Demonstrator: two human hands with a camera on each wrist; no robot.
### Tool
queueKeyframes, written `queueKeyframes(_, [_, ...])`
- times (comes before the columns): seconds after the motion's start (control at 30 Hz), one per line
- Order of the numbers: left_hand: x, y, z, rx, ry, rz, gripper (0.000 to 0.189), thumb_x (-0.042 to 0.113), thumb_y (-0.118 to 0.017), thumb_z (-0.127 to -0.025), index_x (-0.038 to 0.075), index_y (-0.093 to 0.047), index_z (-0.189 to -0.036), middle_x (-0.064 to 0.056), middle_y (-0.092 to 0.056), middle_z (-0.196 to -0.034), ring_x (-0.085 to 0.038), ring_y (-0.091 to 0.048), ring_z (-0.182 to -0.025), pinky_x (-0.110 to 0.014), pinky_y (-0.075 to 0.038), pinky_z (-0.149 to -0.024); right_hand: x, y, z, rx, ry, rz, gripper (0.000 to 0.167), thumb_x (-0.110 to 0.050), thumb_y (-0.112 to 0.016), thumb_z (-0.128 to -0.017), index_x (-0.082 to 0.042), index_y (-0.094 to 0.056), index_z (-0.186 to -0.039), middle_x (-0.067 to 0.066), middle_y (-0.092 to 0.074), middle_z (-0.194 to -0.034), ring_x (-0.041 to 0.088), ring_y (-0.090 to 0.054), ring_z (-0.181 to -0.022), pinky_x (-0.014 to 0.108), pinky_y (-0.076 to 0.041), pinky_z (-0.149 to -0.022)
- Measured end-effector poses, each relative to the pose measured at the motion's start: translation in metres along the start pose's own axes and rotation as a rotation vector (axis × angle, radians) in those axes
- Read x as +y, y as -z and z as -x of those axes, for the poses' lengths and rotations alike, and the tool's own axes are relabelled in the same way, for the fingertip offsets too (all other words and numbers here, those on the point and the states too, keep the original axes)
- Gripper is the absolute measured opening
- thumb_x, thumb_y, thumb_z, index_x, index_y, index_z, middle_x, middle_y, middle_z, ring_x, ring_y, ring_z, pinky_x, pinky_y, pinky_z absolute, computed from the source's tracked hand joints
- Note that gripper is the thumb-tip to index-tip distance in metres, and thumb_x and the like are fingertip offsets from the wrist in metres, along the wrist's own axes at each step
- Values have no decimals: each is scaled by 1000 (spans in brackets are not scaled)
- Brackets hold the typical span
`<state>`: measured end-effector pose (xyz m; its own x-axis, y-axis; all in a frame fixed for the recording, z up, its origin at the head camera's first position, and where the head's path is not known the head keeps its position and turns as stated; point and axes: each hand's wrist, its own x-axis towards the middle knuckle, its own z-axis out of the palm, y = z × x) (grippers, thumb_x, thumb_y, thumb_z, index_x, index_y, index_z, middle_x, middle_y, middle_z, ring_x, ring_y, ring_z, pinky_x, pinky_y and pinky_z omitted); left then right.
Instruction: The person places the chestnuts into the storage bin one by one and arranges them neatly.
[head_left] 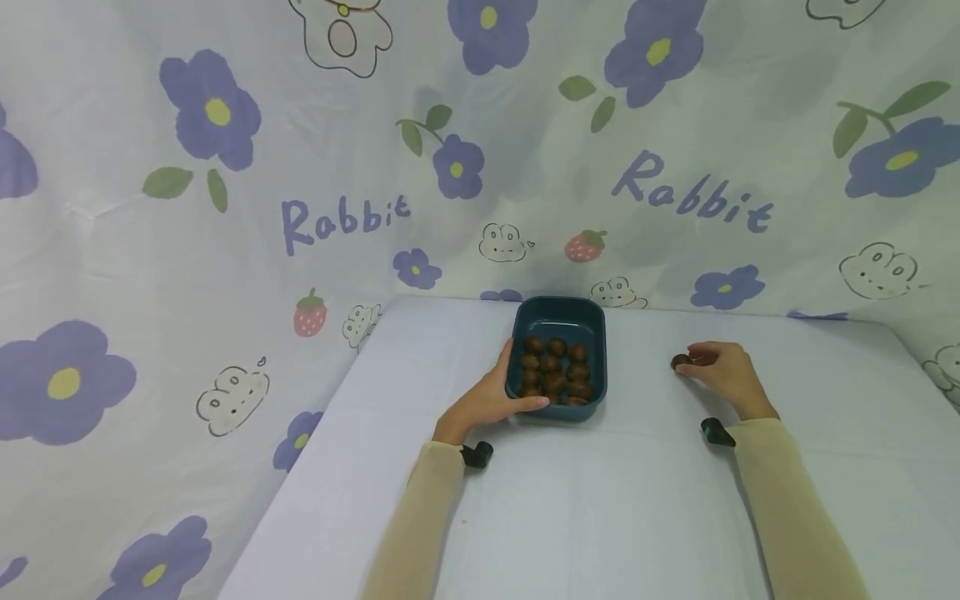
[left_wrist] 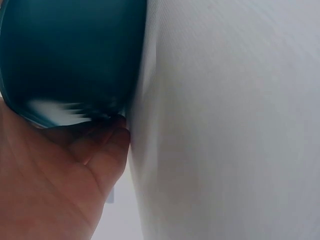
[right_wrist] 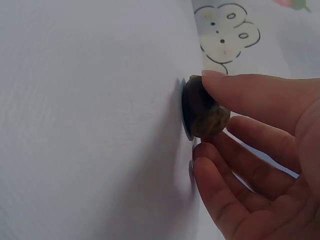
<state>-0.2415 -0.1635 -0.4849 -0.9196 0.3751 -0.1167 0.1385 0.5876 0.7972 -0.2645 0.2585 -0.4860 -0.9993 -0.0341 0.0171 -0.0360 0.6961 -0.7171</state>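
Observation:
A dark teal rectangular dish (head_left: pixel 561 310) stands on the white table, with several brown chestnuts (head_left: pixel 553 363) in rows over its near part. My left hand (head_left: pixel 491 398) grips the dish at its near left corner, the thumb along the front and the fingers along the left side. In the left wrist view, those fingertips lie low against the dish wall (left_wrist: pixel 75 55), close to the tabletop. To the right of the dish, my right hand (head_left: pixel 723 373) pinches a single chestnut (right_wrist: pixel 202 110) between thumb and fingers, right at the table surface. Its pale rough base faces the hand.
White cloth covers the table (head_left: pixel 600 517). Behind and to the left hangs a curtain (head_left: pixel 360 125) printed with purple flowers, rabbits and strawberries. Black wrist mounts (head_left: pixel 477 455) show at both sleeve cuffs.

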Motion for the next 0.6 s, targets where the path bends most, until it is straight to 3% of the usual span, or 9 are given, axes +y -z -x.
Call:
queueKeyframes(0.3, [-2, 0, 0, -4, -6, -11, 137, 78, -77, -74, 36, 17, -164, 4, 1, -177, -28, -14, -163, -59, -22, -128, -1, -1, 0, -4, 7, 8, 54, -23, -79, -92, 11, -63, -131, 33, -70, -121, 48, -65, -113, 60, -50, -98])
queueKeyframes(0.6, [-1, 1, 1, -3, 16, -22, 138, 77, -76, -74, 29, 15, -166, -2, -2, -177, -31, -17, -162, -59, -24, -127, -7, -4, 2, -3, -7, 23, 51, -22, -78, -91, 11, -65, -128, 33, -69, -123, 49, -64, -115, 60, -50, -99])
